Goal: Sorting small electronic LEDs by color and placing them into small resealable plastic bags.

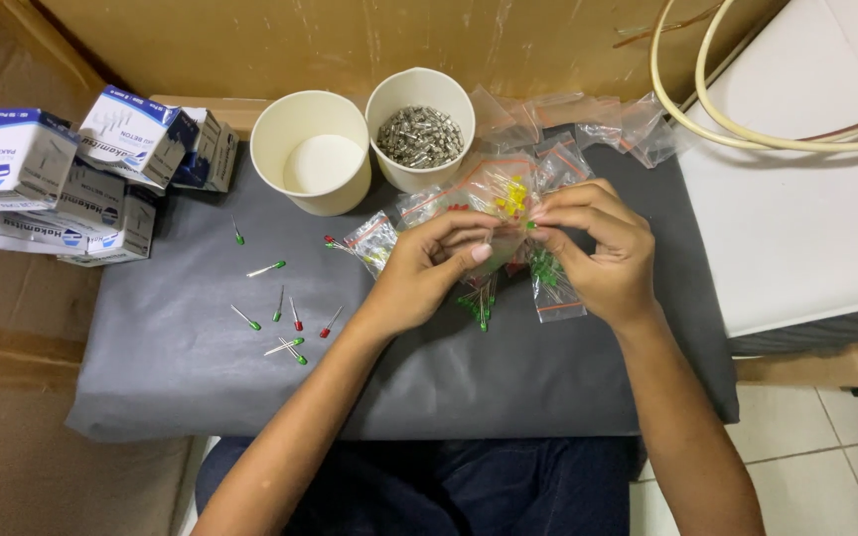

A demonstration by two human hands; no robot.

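Note:
Both my hands meet over the middle of a grey mat (201,377). My left hand (429,273) and my right hand (593,248) pinch the same small clear plastic bag (508,248) between their fingertips. Under and around them lie more clear bags holding yellow LEDs (513,194), green LEDs (548,273) and red ones. A bunch of green LEDs (479,303) sticks out below my left thumb. Loose green and red LEDs (285,323) are scattered on the mat to the left.
Two white paper cups stand at the back: one empty (312,149), one full of small metal parts (421,134). Blue and white small boxes (71,174) are stacked at the left. Empty clear bags (608,124) lie at the back right, beside a white surface with cream cable (737,129).

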